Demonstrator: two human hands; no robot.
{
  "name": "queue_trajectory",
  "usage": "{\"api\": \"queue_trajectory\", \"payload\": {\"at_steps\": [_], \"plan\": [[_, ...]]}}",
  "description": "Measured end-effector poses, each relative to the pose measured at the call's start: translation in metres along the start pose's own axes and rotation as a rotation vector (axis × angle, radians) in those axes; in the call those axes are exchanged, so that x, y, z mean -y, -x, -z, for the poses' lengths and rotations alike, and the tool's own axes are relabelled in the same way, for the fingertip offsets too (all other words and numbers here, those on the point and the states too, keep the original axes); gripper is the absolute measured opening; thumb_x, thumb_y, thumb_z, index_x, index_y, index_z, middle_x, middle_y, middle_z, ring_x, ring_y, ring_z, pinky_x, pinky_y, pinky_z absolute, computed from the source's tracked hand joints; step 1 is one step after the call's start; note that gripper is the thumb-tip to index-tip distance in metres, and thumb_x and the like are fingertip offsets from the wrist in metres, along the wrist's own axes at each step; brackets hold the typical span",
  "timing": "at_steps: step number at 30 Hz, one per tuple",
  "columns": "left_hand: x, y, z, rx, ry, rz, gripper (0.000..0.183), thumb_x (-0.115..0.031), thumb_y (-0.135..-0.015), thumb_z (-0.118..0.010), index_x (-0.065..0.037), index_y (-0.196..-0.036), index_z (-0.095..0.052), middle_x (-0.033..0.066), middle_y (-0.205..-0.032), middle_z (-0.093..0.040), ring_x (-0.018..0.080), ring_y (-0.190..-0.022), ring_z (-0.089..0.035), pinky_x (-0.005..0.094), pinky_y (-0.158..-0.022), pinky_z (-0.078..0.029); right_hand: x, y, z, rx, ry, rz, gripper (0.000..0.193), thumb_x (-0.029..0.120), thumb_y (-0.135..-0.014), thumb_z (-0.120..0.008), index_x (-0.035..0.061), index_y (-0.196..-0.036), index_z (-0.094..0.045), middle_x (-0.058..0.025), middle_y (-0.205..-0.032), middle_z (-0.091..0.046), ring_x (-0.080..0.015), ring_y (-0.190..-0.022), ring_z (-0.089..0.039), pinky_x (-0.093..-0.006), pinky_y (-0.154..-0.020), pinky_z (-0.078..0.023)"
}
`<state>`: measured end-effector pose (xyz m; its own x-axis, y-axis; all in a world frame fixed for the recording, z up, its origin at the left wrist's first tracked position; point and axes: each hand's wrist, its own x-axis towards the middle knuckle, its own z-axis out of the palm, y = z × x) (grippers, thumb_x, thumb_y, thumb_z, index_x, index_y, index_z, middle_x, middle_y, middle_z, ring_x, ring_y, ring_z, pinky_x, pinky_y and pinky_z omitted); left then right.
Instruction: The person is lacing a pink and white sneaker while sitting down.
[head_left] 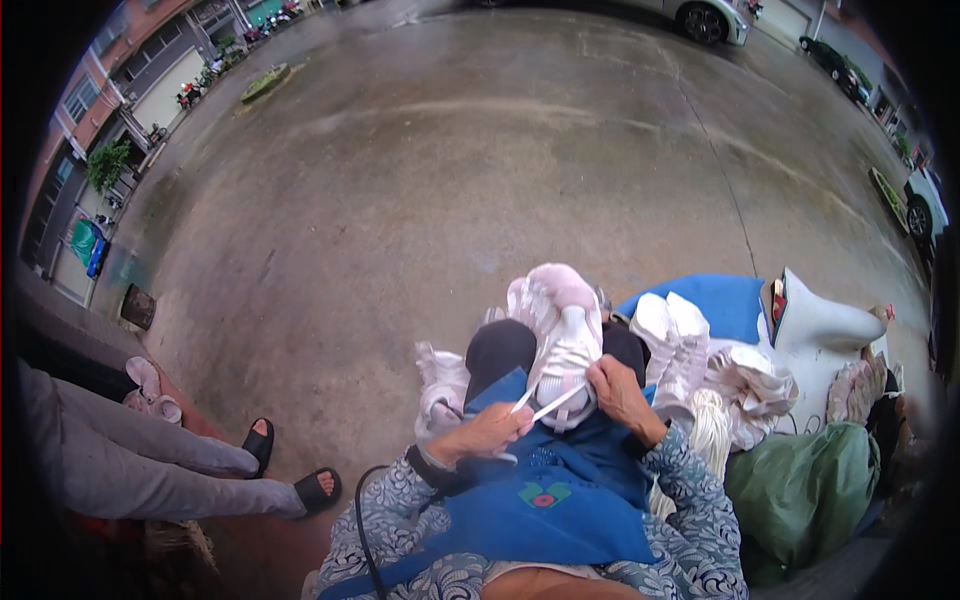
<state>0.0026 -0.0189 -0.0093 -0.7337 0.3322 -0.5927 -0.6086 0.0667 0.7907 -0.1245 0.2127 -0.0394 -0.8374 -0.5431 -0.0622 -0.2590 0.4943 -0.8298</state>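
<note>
A white and pale pink sneaker [566, 335] lies across my lap, between my dark-clad knees. From its lacing a flat white shoelace [557, 402] runs in two strands toward my left hand [490, 432]. The fingers of that hand are closed on the strands. Against the right side of the sneaker is my right hand [622, 400], fingers curled together; what they pinch is hidden. A blue apron [560, 505] covers my lap below the sneaker.
More pale sneakers [675, 340] are beside my right knee, and another shoe [440, 385] by my left. A bundle of white laces [710, 430] and a green bag [805, 490] lie to the right. At left stands a person in grey trousers [150, 450]. A car [690, 15] is far ahead.
</note>
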Motion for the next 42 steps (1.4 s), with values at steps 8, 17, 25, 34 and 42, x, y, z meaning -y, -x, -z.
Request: {"api": "queue_trajectory", "payload": {"at_steps": [8, 17, 25, 34, 42], "plan": [[0.024, -0.022, -0.014, 0.205, -0.658, -0.528, 0.008, -0.011, -0.090, -0.045, -0.006, -0.084, -0.046, 0.0082, -0.069, -0.047, 0.0267, -0.060, -0.052, 0.0355, -0.056, -0.042, -0.001, 0.037, 0.004, -0.041, -0.067, -0.258, 0.020, 0.018, -0.089, -0.061, -0.0025, -0.090, -0.060, -0.0144, -0.070, -0.061, -0.0239, -0.062, -0.060, -0.0331, -0.060, -0.046], [0.002, -0.032, -0.026, 0.335, -0.617, -0.482, 0.022, -0.020, -0.094, -0.040, -0.003, -0.082, -0.048, 0.0104, -0.059, -0.048, 0.0248, -0.053, -0.050, 0.0369, -0.053, -0.040, 0.025, 0.044, -0.001, -0.081, 0.017, -0.066, 0.020, 0.019, -0.090, -0.061, -0.0005, -0.092, -0.063, -0.0107, -0.070, -0.060, -0.0174, -0.062, -0.060, -0.0306, -0.059, -0.047], [0.003, -0.020, -0.032, 0.304, -0.418, -0.477, 0.019, -0.016, -0.093, -0.042, -0.002, -0.082, -0.051, 0.0076, -0.059, -0.049, 0.0235, -0.051, -0.049, 0.0349, -0.053, -0.041, 0.033, 0.041, -0.026, 0.466, -0.669, -0.342, 0.039, 0.033, -0.098, -0.049, -0.0028, -0.096, -0.063, -0.0045, -0.079, -0.063, -0.0106, -0.067, -0.060, -0.0247, -0.056, -0.048], [0.011, -0.022, -0.025, 0.328, -0.590, -0.486, 0.024, -0.019, -0.092, -0.047, 0.001, -0.084, -0.058, 0.0166, -0.071, -0.060, 0.0313, -0.067, -0.060, 0.0394, -0.063, -0.046, 0.037, 0.038, -0.038, 0.341, -0.771, -0.430, 0.028, 0.026, -0.097, -0.051, 0.0014, -0.097, -0.063, 0.0020, -0.067, -0.054, -0.0056, -0.063, -0.051, -0.0206, -0.055, -0.041], [0.000, -0.052, 0.005, -0.565, -0.127, -0.533, 0.026, -0.025, -0.100, -0.050, -0.003, -0.111, -0.057, -0.0005, -0.072, -0.053, 0.0068, -0.063, -0.049, 0.0217, -0.058, -0.044, 0.043, 0.041, -0.017, 0.154, -0.072, -0.216, 0.024, 0.019, -0.093, -0.057, -0.0003, -0.109, -0.057, -0.0124, -0.066, -0.060, -0.0189, -0.061, -0.062, -0.0301, -0.054, -0.045]]}}
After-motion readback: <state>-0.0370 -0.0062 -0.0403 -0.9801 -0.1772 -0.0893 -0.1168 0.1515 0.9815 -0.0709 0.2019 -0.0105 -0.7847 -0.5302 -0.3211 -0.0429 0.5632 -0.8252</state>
